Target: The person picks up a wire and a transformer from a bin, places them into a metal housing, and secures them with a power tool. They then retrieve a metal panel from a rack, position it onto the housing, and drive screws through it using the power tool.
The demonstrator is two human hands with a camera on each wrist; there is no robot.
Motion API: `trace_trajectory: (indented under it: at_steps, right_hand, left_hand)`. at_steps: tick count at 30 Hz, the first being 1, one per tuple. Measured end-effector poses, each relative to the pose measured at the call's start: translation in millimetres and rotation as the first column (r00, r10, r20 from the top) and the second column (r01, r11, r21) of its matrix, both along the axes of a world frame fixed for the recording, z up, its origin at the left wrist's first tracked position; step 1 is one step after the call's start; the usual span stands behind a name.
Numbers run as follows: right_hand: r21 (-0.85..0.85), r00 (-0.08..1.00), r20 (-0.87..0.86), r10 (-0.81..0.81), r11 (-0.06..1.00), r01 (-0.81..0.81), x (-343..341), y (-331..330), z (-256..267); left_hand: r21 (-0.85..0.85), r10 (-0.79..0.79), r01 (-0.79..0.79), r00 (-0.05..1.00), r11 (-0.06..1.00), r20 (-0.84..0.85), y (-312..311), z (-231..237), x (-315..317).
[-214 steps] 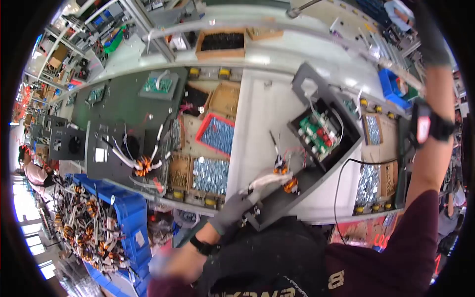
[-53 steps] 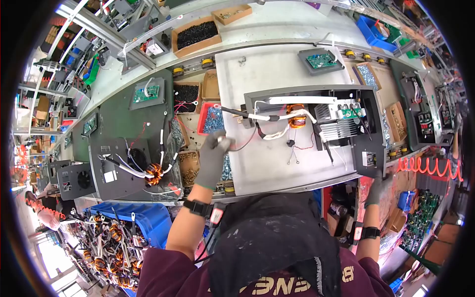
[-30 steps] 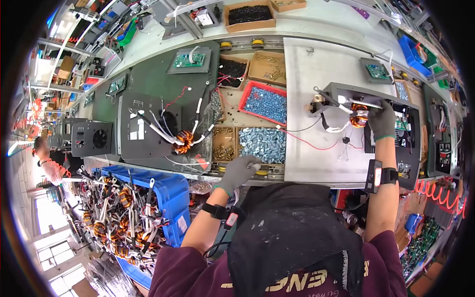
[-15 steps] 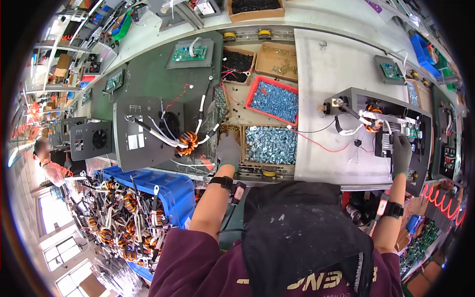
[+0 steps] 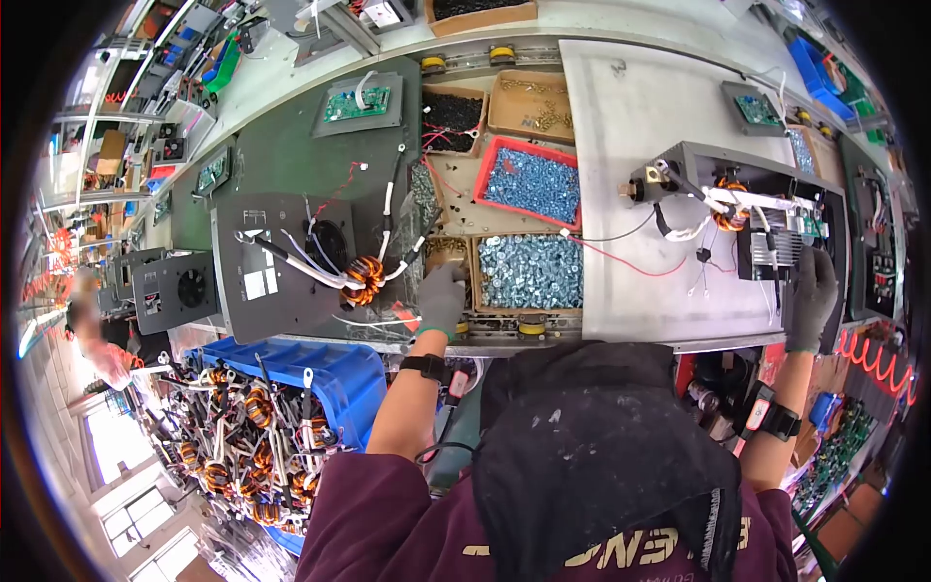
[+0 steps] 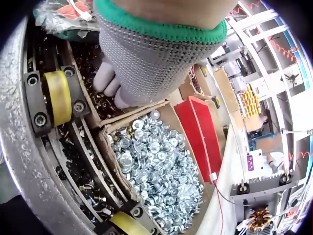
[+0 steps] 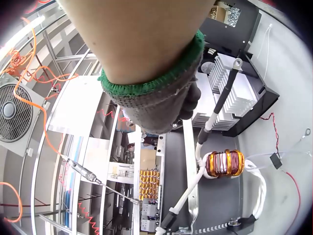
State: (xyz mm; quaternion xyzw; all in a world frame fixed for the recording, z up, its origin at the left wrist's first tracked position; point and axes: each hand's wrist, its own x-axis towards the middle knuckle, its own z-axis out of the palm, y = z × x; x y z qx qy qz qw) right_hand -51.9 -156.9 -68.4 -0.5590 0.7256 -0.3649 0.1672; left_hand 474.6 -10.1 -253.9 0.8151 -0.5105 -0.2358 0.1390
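My gloved left hand (image 5: 443, 296) reaches down into a cardboard box of small brass screws (image 5: 448, 249). In the left wrist view its fingertips (image 6: 103, 78) are down among the dark screws, and I cannot tell whether they pinch any. My gloved right hand (image 5: 813, 299) is over the dark metal case (image 5: 832, 228), with its fingers bent beside the finned heat sink (image 5: 773, 250). Inside the case, left of that hand, sits a copper-wound coil (image 7: 225, 164) with thick white cables (image 7: 188, 191). A cable with a ring lug (image 7: 237, 63) crosses the heat sink.
Beside the left hand are a box of silvery flanged fasteners (image 6: 156, 166) and a red tray (image 6: 200, 139) of small bluish metal parts. A second case panel with a coil (image 5: 364, 279) lies left. A blue bin (image 5: 364, 388) of coils stands below. A red wire (image 5: 640, 276) trails across the white board.
The left hand has gone from the white cables, then a thin wire, into the brass screws. The case has been turned and set down. The right hand has moved from the coil to the heat sink.
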Motion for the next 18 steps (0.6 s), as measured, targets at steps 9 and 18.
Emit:
trace_trajectory:
  at_steps: [9, 18]
  right_hand:
    - [-0.061, 0.991, 0.135, -0.013, 0.998, 0.022, -1.3, 42.6, 23.6]
    - [-0.05, 0.994, 0.109, -0.019, 0.998, 0.025, -26.3, 64.5, 36.6]
  left_hand:
    - [0.267, 0.161, -0.506, -0.243, 0.82, -0.956, 20.9, 44.1, 2.5]
    - [0.354, 0.083, -0.453, -0.516, 0.818, -0.852, 17.4, 35.9, -2.0]
